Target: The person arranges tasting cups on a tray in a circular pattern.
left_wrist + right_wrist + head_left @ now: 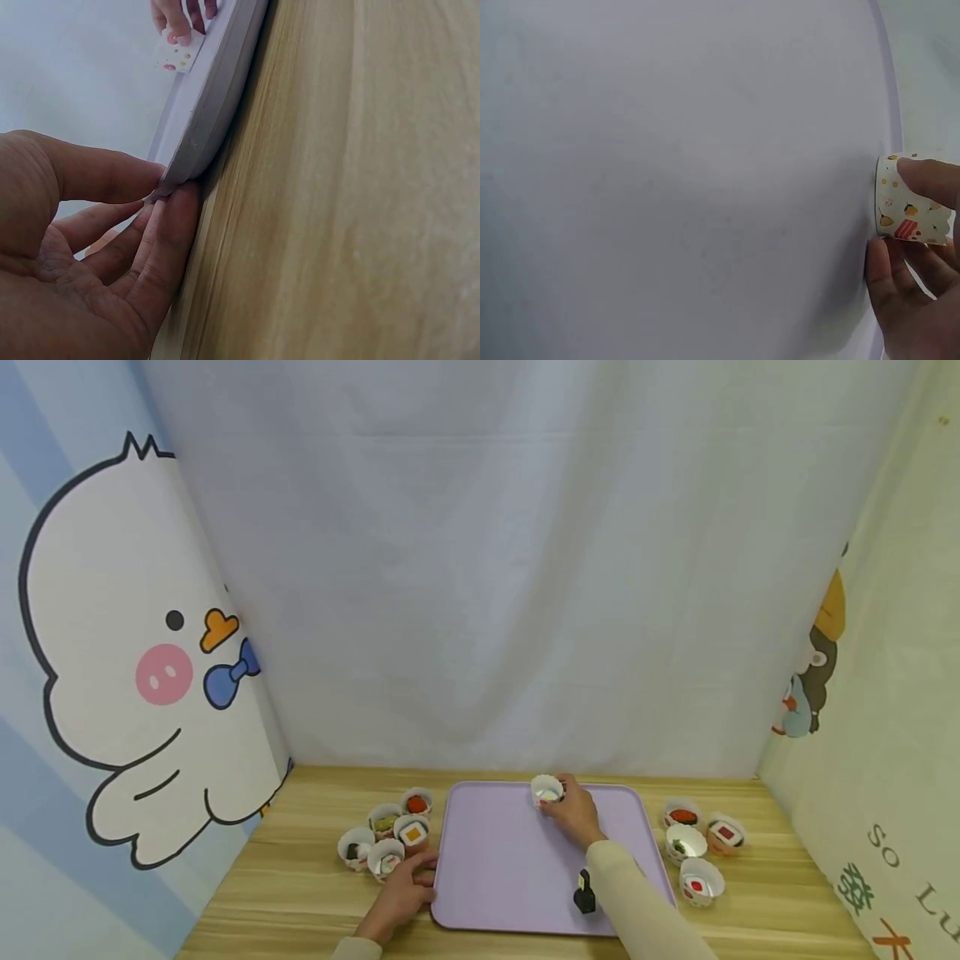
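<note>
A lilac rectangular tray [510, 860] lies on the wooden table. At its far edge, right of the tray's midline, my right hand [576, 812] grips a small white paper baking cup [542, 785] between thumb and fingers. Seen from the right wrist, the cup [894, 210] carries a printed pattern of small fruit and cake pictures, and its base is against the tray near the rim. My left hand [405, 887] is at the tray's left side, close to the front corner. In the left wrist view, its thumb and fingers pinch the tray's rim [217, 97].
Several similar cups with small coloured pieces inside cluster left of the tray, the nearest cup [385, 868] beside my left hand. Another cluster stands to the right, including a front cup [711, 893]. A white curtain [480, 610] hangs behind the table.
</note>
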Tool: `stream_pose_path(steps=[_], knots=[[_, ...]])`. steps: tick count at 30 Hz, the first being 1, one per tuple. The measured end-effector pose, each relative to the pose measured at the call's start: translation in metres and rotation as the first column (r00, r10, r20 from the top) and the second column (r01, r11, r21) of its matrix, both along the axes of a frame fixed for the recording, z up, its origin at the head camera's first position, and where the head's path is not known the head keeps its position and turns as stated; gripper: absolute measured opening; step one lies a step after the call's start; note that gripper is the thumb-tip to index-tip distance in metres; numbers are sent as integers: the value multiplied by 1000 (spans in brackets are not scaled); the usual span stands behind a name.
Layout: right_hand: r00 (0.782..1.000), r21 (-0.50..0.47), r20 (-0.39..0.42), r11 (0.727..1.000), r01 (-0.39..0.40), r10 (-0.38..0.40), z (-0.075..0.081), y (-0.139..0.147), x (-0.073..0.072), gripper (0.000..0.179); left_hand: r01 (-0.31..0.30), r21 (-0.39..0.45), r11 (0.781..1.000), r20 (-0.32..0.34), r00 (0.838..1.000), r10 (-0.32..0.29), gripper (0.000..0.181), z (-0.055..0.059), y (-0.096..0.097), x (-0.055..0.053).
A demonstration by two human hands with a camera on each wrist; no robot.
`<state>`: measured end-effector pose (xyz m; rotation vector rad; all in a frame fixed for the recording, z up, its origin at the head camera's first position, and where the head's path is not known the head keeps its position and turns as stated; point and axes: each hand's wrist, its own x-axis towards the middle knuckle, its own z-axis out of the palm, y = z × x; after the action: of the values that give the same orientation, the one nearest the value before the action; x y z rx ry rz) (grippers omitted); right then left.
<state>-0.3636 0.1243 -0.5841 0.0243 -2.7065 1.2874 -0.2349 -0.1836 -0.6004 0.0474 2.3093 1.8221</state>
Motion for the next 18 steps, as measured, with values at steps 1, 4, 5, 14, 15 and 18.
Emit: stream_pose_path(steps=[1,4,5,14,15,18], knots=[[1000,-11,-1,1000,-4,4,0,0,0,55,0,0,1000,-3,1000,0,65,3,1,1],[1000,-56,0,998,-15,15,-2,1,0,56,-1,4,1000,-6,1000,1,66,4,1,2],[1000,-72,2,997,-17,18,-2,2,0,55,-1,6,1000,-7,1000,1,66,5,2,2],[1000,-111,14,994,-25,26,5,14,13,54,-2,8,1000,3,1000,2,67,1,1,1],[1000,-117,10,993,-26,27,7,15,15,55,-3,9,1000,0,1000,3,67,1,1,1],[999,-119,-23,992,-33,30,16,21,22,55,-2,12,1000,-10,1000,2,67,2,1,2]])
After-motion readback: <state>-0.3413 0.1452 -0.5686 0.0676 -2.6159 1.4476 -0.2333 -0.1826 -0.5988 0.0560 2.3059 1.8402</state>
